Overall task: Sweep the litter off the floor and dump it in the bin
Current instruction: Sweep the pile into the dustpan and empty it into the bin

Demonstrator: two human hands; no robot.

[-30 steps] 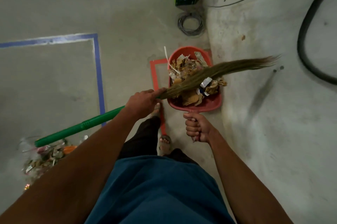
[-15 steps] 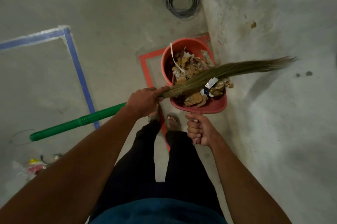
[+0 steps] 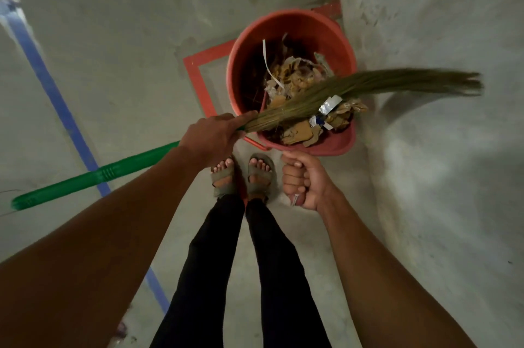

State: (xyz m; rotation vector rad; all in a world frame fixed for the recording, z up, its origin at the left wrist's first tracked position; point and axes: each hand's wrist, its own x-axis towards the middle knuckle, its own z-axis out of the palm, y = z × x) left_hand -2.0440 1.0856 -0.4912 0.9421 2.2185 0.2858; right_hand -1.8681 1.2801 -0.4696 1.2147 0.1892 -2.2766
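At frame centre, my right hand (image 3: 302, 182) grips the handle of a red dustpan (image 3: 326, 143) of light, loose litter (image 3: 300, 84) over the red bin (image 3: 289, 27), while my left hand (image 3: 211, 136) holds the stiff broom (image 3: 354, 87) at its neck.

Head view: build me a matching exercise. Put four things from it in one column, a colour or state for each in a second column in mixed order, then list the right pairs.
Things:
1. broom handle
2. dustpan
3. floor tape at far left
4. bin

Colours or states:
A. blue, stuck flat to the concrete
B. red, standing on the floor, open at the top
C. green, gripped near the bristles by the left hand
D. red, loaded with litter, held over the bin by the right hand

Pairs: 1-C, 2-D, 3-A, 4-B
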